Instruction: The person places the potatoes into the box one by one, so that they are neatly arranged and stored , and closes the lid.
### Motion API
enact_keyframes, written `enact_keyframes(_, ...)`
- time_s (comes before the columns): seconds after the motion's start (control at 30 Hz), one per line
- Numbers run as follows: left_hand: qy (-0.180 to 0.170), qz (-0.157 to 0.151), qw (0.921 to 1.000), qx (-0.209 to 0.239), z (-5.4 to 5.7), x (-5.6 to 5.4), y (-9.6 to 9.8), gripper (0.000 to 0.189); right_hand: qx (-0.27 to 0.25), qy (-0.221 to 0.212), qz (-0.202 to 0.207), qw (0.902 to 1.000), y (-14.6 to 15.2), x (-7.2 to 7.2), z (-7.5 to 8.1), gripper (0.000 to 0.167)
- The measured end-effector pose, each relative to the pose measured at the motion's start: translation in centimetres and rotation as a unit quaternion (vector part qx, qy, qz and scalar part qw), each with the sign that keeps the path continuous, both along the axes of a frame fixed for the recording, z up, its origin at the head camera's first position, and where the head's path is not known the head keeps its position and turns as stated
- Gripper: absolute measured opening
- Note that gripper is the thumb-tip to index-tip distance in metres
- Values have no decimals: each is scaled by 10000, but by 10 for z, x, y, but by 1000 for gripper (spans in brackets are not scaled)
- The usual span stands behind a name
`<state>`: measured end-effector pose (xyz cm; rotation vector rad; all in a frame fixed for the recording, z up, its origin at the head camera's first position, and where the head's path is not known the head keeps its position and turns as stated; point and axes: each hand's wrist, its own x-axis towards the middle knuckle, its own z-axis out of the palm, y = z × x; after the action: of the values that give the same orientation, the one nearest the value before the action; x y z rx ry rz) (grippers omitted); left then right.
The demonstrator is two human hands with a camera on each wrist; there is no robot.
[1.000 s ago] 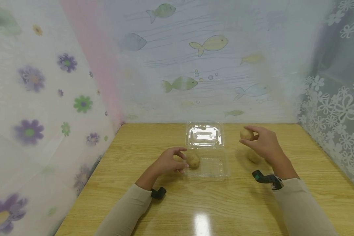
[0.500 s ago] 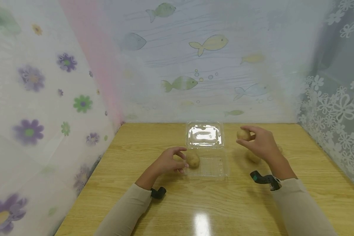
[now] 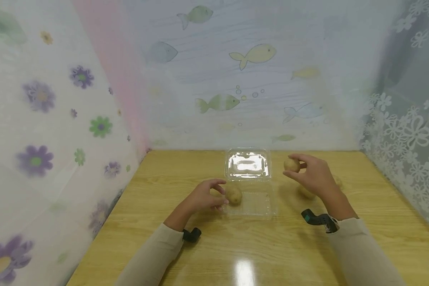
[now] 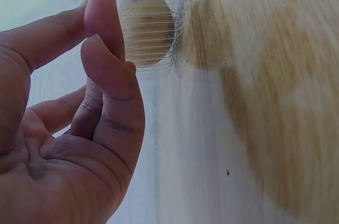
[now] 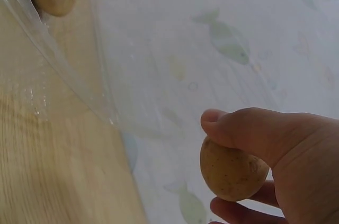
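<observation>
A clear plastic clamshell container (image 3: 256, 204) lies with its lid (image 3: 248, 164) folded back. One potato (image 3: 234, 195) sits in its left half; in the left wrist view that potato (image 4: 148, 29) shows through the ribbed wall. My left hand (image 3: 204, 196) holds the container's left edge, though the exact finger contact is partly hidden. Between thumb and fingers my right hand (image 3: 316, 174) grips a smaller potato (image 5: 233, 171), raised above the table to the right of the lid. Behind this hand lie further potatoes (image 3: 306, 192), partly covered by the wrist.
The wooden table (image 3: 214, 246) carries everything. Fish-patterned sheeting (image 3: 214, 79) hangs along its back edge, with flowered sheets (image 3: 50, 131) at the left and right sides. A dark camera mount (image 3: 318, 219) juts from the right wrist.
My right hand has moved slightly left toward the container, carrying its potato, and more of a potato behind the wrist now shows. The left hand and the container have stayed put.
</observation>
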<state>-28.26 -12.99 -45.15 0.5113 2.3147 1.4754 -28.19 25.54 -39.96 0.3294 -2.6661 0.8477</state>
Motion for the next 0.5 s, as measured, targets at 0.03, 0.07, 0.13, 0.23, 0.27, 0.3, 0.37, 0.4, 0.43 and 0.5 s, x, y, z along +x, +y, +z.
enact_keyframes(0.03,8,3,10000,-4,0,0,0,74,31,24,16,10000,0,0,0,61)
enact_keyframes(0.07,12,5,10000,-6,0,0,1,74,58,43,33,10000,-1,0,1,61)
enact_keyframes(0.13,32,10,10000,-19,0,-1,1,73,119,60,78,9999,-2,0,1,61)
enact_keyframes(0.23,54,13,10000,-53,0,-2,1,73,174,49,135,9997,-3,0,2,61)
enact_keyframes(0.27,50,12,10000,-56,0,-2,1,73,175,32,142,9997,-3,1,2,61)
enact_keyframes(0.3,48,11,10000,-58,0,-2,1,73,172,2,147,9997,-4,1,2,60)
enact_keyframes(0.37,27,7,10000,-54,0,-2,1,73,144,-63,172,9997,-5,1,3,60)
enact_keyframes(0.4,9,6,10000,-44,0,-2,1,73,120,-99,188,9997,-6,2,3,60)
enact_keyframes(0.43,0,9,10000,-43,-1,-2,1,73,113,-135,197,9996,-7,2,3,60)
enact_keyframes(0.5,-6,6,10000,-37,-1,-2,0,73,108,-201,215,9995,-8,3,4,60)
